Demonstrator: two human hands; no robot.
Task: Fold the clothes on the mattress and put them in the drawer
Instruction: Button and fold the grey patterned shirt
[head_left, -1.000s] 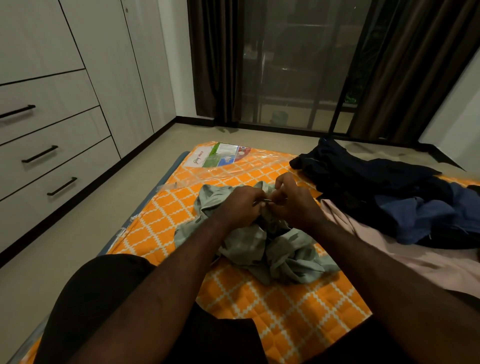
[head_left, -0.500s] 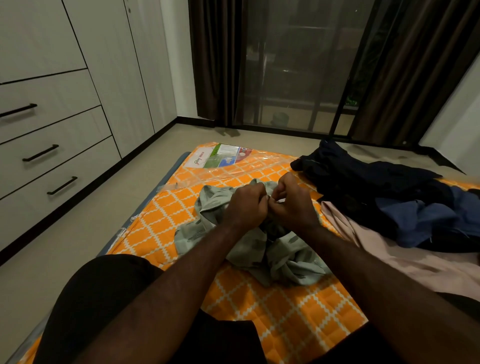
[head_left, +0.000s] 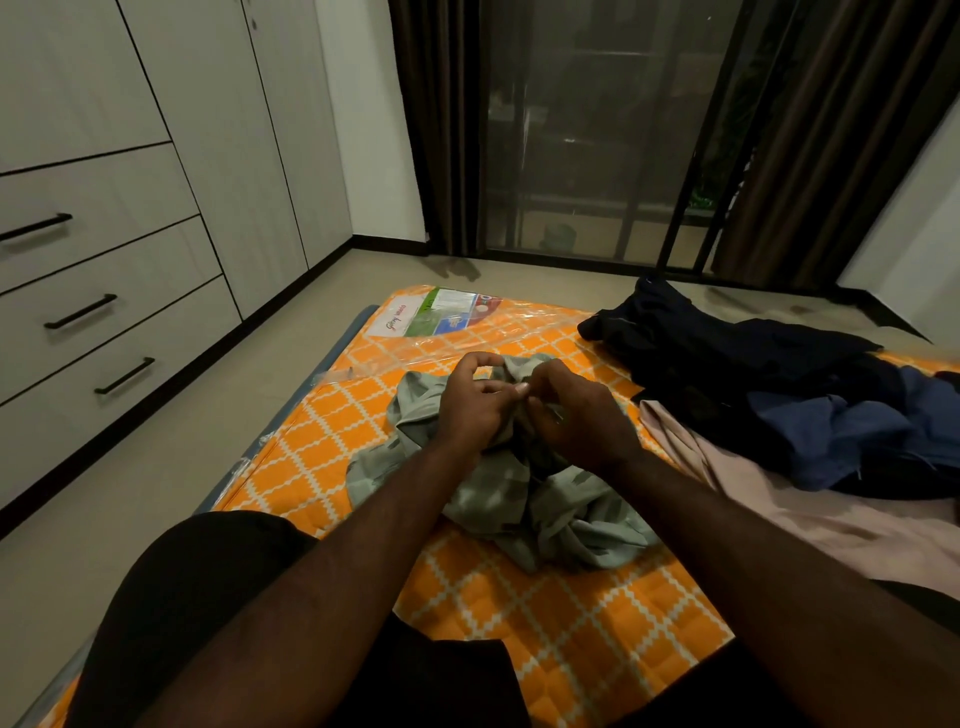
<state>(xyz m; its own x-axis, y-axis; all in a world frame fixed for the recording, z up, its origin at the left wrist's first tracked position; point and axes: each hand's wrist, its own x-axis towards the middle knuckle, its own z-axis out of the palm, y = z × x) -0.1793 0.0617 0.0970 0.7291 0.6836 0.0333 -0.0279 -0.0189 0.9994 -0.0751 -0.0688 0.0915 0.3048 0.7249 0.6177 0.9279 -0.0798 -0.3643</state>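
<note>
- Three closed drawers (head_left: 98, 312) with black bar handles stack in the pale cabinet wall at far left, well apart from the clothes
- The orange lattice-patterned mattress (head_left: 550, 623) lies on the floor, with a printed label (head_left: 441, 317) under clear plastic at its far edge
- A crumpled grey-green garment (head_left: 524, 504) sits on the mattress, just in front of the person's knees, unfolded
- The left hand (head_left: 475, 402) is raised over the garment's far end, forefinger arched, the other fingers curled and pinching a bit of the fabric where it meets the other hand
- The right hand (head_left: 576, 415) touches the left at the fingertips, its fingers curled in and gripping the same bunched fabric
- A pale pink cloth (head_left: 831, 525) is spread beside the garment to the right
- A dark navy heap (head_left: 727, 364) and a blue garment (head_left: 852, 436) lie on top of the pink cloth, towards the mattress's far right corner
</note>
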